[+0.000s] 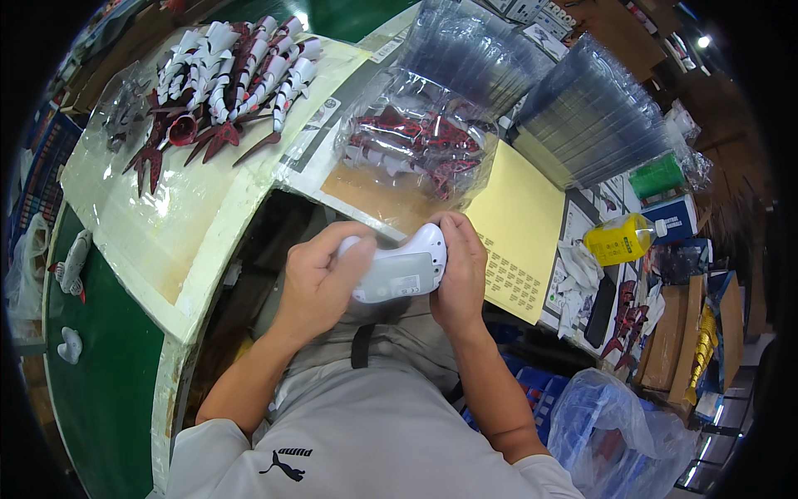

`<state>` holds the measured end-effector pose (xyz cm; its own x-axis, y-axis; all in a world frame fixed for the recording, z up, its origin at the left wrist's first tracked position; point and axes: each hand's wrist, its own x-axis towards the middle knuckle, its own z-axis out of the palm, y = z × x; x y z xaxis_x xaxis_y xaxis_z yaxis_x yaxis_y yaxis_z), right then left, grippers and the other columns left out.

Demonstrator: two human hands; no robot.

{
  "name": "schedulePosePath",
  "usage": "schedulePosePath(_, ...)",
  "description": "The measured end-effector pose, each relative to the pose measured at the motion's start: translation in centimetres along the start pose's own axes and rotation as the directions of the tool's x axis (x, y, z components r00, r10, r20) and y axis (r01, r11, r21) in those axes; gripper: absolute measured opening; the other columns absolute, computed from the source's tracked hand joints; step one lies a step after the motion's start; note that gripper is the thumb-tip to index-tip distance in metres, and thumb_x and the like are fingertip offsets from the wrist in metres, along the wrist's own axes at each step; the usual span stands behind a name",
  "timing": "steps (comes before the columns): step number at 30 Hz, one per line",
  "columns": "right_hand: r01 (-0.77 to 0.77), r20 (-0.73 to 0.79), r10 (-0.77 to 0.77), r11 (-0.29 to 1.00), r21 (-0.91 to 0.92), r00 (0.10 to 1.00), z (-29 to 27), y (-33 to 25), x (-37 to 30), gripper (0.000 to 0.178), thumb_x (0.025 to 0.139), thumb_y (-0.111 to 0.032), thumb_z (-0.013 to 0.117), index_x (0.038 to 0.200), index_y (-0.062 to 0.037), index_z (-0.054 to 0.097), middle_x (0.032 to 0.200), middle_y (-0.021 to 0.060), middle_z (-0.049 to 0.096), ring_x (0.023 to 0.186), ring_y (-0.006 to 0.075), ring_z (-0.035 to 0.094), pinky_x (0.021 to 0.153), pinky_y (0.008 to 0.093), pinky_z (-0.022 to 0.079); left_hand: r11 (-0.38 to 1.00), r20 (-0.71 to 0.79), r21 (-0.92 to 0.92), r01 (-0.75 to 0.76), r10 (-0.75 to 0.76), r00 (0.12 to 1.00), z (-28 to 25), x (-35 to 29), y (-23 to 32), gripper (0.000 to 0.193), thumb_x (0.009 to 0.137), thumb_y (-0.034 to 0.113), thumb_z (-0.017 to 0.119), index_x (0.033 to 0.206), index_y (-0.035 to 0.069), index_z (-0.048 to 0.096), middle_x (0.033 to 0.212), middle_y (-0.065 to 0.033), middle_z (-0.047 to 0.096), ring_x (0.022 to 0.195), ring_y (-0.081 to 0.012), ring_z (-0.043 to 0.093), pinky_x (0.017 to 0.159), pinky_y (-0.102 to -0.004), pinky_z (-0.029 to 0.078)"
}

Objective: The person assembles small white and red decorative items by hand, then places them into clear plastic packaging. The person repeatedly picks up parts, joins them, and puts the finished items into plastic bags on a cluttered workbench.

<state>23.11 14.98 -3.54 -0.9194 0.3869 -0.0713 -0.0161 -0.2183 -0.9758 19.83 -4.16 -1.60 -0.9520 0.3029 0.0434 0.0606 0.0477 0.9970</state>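
Between both hands I hold a white handheld remote controller [391, 270], tilted over my lap. Its underside faces up, with a grey panel and a small label. My left hand [320, 270] is closed around its left grip, thumb laid over the back. Around the right end curl the fingers of my right hand [460, 262]. Just beyond the controller, a clear plastic bag [416, 141] of red-and-black and white toy parts lies on the table. The side of the controller turned away from me is hidden.
White-and-red jointed toy bodies [224, 75] are piled at the far left. Stacked clear plastic trays [590, 116] stand at the back right. A yellow label sheet [519, 233], a yellow-liquid bottle [623, 239] and a dark phone [600, 312] lie to the right. Below hangs a plastic-lined blue crate [598, 424].
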Motion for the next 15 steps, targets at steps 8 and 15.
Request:
schedulePosePath(8,0.442,-0.002,-0.475,0.819,-0.365,0.880,0.1,-5.6,0.7,0.044,0.101,-0.020,0.068,0.138,0.0013,0.059,0.119,0.0106,0.064,0.101,0.0152,0.063,0.092,0.0291,0.051,0.846,-0.006,0.272,-0.458,0.477,0.879,-0.5,3.0,1.6,0.034,0.108,0.022,0.059,0.093,-0.004,0.074,0.068,-0.0034,0.062,0.059,-0.0084,0.057,0.056,-0.0261,0.044)
schedulePosePath(15,0.329,0.250,-0.220,0.739,-0.588,0.943,-3.1,-12.7,13.8,0.045,0.093,-0.027,0.077,0.128,0.0006,0.071,0.094,0.0075,0.072,0.082,0.0146,0.067,0.079,0.0314,0.056,0.965,-0.007,0.258,-0.047,0.050,0.999,-3.7,17.9,3.1,0.072,0.093,0.057,0.073,0.126,-0.007,0.070,0.098,-0.0141,0.075,0.084,-0.0194,0.068,0.074,-0.0335,0.054)
